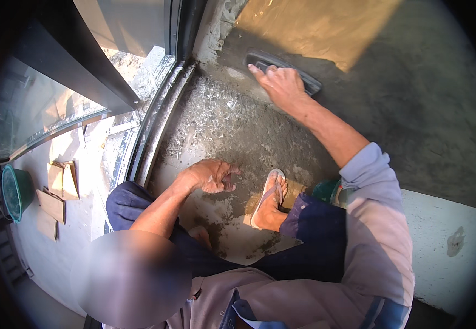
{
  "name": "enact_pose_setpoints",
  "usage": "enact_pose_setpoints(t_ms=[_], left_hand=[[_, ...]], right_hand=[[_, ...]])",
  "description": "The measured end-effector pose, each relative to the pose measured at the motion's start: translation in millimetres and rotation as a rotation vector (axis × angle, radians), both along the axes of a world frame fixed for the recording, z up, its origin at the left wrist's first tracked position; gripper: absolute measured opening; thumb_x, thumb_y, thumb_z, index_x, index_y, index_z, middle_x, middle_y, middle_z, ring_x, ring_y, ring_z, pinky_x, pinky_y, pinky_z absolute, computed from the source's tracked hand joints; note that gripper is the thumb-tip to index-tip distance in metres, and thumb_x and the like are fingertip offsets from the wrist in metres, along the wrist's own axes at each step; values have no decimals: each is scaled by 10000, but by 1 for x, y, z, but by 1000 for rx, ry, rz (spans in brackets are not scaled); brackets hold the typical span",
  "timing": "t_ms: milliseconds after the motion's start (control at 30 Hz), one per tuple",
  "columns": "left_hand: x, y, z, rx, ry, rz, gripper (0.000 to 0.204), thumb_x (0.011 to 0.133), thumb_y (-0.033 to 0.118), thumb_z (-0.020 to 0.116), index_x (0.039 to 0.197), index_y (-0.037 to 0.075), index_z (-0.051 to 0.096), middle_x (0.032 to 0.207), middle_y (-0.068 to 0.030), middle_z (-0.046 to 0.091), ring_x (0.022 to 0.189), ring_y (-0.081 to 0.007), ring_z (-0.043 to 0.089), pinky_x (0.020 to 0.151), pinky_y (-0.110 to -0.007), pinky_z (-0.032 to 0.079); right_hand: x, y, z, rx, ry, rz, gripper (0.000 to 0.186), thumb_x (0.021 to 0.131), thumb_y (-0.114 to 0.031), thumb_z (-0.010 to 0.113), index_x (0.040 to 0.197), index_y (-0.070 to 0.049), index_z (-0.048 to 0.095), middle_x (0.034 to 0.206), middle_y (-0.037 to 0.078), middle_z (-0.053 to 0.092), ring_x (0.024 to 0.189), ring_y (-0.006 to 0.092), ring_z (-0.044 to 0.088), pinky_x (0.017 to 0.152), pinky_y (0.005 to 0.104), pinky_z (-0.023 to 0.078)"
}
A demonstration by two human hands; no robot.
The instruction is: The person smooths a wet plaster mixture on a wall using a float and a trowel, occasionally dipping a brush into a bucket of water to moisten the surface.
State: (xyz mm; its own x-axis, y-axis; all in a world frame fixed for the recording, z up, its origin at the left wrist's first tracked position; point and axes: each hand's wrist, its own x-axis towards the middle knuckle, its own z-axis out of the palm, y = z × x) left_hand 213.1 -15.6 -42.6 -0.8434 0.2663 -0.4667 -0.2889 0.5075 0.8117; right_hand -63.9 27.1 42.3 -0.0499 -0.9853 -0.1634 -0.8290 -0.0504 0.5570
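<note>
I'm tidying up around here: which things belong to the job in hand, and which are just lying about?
Job:
trowel, in the right grip
grey plaster, under the trowel
possibly the green thing by the right knee, mostly hidden

Apparently just lying about:
brown pieces, far left
green bucket, beside them

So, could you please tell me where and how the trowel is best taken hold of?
The trowel is probably best held around the middle of its back, where the right hand already is, coming from the person's side. Its long, flat blade lies toward the grey plaster, leaving the back free; the hand hides most of the grip.
</note>
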Motion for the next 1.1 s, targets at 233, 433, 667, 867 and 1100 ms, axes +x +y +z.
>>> enact_pose_setpoints(t_ms=[233, 433, 667, 867, 1100], left_hand=[[18, -5, -9, -203, 17, 13, 497, 869, 412, 691, 1240, 92, 604, 1025, -161, 701, 1016, -370, 656, 883, -446, 520], [-2, 2, -12, -232, 20, -73, 544, 872, 351, 698, 1364, 161, 566, 1089, -154, 706, 1075, -360, 650, 907, -456, 516], [28, -14, 12, -218, -53, -99, 525, 883, 334, 688, 1355, 138, 570, 1090, -168, 702, 1039, -353, 669, 878, -443, 533], [-1, -31, 14, -144, 147, 108, 504, 898, 318, 699, 1329, 82, 586, 1114, -188, 693, 1000, -341, 684, 859, -411, 542], [16, -69, 0, -47, 411, 659, 437, 982, 265, 638, 1329, 5, 589, 1149, -153, 683, 1030, -238, 656, 920, -354, 515]], right_hand=[[-17, 91, 96, -12, 18, -131, 792, 783, -14, 639, 1495, -315, 465, 765, 109, 609, 588, 274, 661, 475, 388, 504], [3, 5, 0, 7, -73, -11, 615, 852, -52, 605, 1447, -181, 518, 831, 100, 660, 681, 235, 689, 572, 379, 557], [-6, 91, 77, 222, -419, -251, 666, 738, -52, 622, 1377, -232, 587, 922, 152, 702, 878, 333, 693, 757, 460, 546], [-21, 313, 184, 34, -455, -1061, 793, 692, -51, 701, 1454, -157, 508, 1314, 204, 625, 1241, 350, 581, 1063, 410, 451], [-39, 447, 108, 237, -793, -1452, 622, 830, -298, 658, 1435, -203, 550, 1496, 145, 485, 1378, 337, 451, 1113, 392, 381]])
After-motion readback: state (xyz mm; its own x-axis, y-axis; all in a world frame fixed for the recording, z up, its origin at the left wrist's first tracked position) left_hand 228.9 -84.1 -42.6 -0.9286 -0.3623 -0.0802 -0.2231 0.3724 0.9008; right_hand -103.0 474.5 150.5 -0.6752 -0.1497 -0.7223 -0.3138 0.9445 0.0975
